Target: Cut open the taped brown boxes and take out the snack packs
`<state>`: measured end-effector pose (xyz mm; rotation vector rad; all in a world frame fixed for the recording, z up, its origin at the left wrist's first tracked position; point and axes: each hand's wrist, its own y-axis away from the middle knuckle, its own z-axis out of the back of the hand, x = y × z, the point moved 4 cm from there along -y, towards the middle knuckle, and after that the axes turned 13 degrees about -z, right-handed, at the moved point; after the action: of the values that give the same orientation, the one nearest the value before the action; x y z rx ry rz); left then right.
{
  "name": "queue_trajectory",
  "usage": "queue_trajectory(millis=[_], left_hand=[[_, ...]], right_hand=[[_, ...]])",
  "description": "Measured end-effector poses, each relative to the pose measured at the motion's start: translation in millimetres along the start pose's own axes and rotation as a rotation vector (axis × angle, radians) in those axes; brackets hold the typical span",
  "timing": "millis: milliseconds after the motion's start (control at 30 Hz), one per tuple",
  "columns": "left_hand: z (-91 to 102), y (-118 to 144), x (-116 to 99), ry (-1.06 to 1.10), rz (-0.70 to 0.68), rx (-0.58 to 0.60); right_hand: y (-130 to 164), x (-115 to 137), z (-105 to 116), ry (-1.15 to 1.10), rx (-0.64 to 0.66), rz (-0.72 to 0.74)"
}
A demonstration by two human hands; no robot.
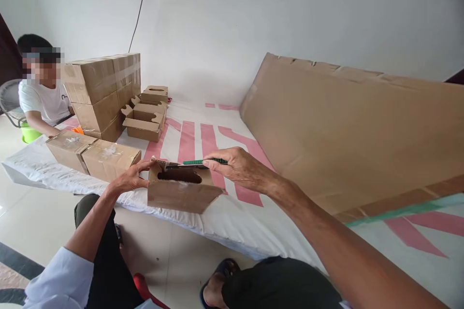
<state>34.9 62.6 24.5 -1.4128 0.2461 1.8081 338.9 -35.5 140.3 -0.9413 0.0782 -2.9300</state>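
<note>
My left hand [129, 178] grips the left side of a small brown cardboard box [180, 190] that rests on the near edge of a white mattress [224, 222] with pink stripes. The box has an oval handle cut-out in its facing side. My right hand [237, 166] reaches over the box's top and pinches a thin dark green stick-like tool [197, 161], laid flat along the top edge. A flat grey piece lies under the tool on the box's top.
Two closed boxes [92, 155] lie to the left on the mattress. Behind them stands a stack of taped cartons [103, 91] and several open small boxes [145, 118]. A large cardboard sheet [344, 130] leans at right. Another person [39, 91] sits far left.
</note>
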Motion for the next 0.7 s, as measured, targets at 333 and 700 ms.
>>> queue_trajectory(millis=[333, 700], left_hand=[[-2.4, 1, 10, -0.046, 0.057, 0.005], [-0.7, -1, -1, -0.106, 0.061, 0.015]], right_hand=[[38, -130, -9, -0.167, -0.393, -0.267], [69, -201, -115, -0.155, -0.497, -0.526]])
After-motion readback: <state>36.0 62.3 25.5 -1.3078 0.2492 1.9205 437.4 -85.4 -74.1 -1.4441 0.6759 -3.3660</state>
